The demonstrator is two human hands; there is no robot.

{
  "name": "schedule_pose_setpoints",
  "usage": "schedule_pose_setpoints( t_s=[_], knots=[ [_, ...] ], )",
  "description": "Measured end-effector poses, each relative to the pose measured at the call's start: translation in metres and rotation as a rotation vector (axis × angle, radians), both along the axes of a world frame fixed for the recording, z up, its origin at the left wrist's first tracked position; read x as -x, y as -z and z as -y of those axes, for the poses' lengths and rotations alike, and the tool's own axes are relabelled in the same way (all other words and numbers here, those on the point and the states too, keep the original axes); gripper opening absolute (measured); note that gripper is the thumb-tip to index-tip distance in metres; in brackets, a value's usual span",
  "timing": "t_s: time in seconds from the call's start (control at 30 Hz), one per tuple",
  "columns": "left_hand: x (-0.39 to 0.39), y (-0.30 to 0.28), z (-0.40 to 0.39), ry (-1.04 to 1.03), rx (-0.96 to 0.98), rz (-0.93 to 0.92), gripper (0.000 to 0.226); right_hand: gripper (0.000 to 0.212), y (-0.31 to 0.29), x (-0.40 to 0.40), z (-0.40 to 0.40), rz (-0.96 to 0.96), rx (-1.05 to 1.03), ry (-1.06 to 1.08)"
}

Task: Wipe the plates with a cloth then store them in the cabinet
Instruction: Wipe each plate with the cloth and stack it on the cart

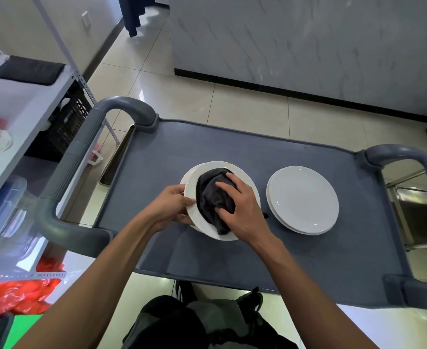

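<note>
A white plate (245, 177) is tilted up over another white plate (186, 178) near the middle of the grey cart top (308, 260). My left hand (172, 206) grips the tilted plate by its left rim. A dark grey cloth (211, 195) is bunched on the plate's face, and my right hand (242, 210) grips it with curled fingers and holds it against the plate. To the right, a short stack of white plates (304, 200) lies flat on the cart.
The cart has grey loop handles on the left (81, 157) and right (413, 157). A metal shelf rack (26, 104) with a dark mat, clear tubs and orange bags stands close on the left. A marble-faced counter (308, 46) rises beyond the tiled floor.
</note>
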State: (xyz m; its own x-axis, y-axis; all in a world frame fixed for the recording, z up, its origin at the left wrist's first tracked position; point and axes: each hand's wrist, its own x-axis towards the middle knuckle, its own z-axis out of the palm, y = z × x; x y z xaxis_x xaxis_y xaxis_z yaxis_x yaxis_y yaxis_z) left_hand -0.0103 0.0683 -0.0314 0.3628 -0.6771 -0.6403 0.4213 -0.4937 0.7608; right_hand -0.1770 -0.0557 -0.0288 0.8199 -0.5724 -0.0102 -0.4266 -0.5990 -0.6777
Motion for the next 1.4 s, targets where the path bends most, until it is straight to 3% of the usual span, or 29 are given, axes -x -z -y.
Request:
schedule_pose_setpoints(
  t_s=[0.43,0.7,0.97,1.4],
  knots=[
    [0.015,-0.004,-0.005,0.033,0.108,0.009,0.052,0.057,-0.003,0.000,-0.009,-0.060,0.270,-0.159],
    [0.016,-0.015,0.000,0.070,0.205,0.044,0.052,0.057,-0.020,-0.011,0.006,-0.012,0.472,-0.140],
    [0.019,-0.024,0.011,-0.055,0.238,0.096,0.045,0.054,-0.045,-0.020,0.023,-0.008,0.525,0.013],
    [0.027,-0.029,0.027,-0.339,0.293,-0.043,0.042,0.056,-0.056,0.003,0.066,-0.116,0.425,0.229]
  ],
)
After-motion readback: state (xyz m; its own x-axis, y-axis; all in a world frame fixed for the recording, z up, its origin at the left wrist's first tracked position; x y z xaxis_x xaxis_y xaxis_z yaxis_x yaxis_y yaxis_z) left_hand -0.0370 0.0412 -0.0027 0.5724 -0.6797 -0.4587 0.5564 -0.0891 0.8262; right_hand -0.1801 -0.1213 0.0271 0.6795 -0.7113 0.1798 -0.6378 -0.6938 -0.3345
